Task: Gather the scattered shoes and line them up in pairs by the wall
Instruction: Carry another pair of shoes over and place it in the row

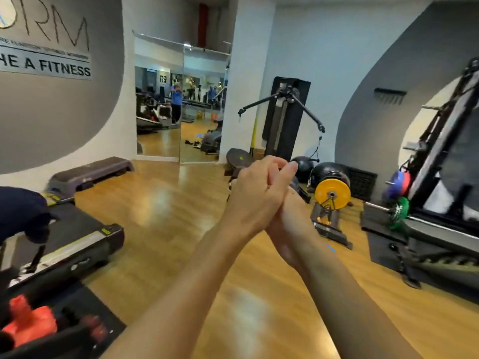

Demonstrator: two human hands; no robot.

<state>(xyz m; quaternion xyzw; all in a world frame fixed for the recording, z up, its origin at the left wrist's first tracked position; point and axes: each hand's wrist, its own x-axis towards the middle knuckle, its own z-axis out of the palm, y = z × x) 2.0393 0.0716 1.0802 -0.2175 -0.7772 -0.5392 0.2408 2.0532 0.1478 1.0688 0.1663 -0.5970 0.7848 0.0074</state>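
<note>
Joined hands [259,200], glossy wooden floor [168,229]

**Hands pressed together ahead**

I see both bare forearms reaching forward and meeting at centre. My left hand [248,195] shows its back to the camera, laid palm to palm against my right hand [285,206]. The fingers point up and away. Neither hand holds anything.
</note>
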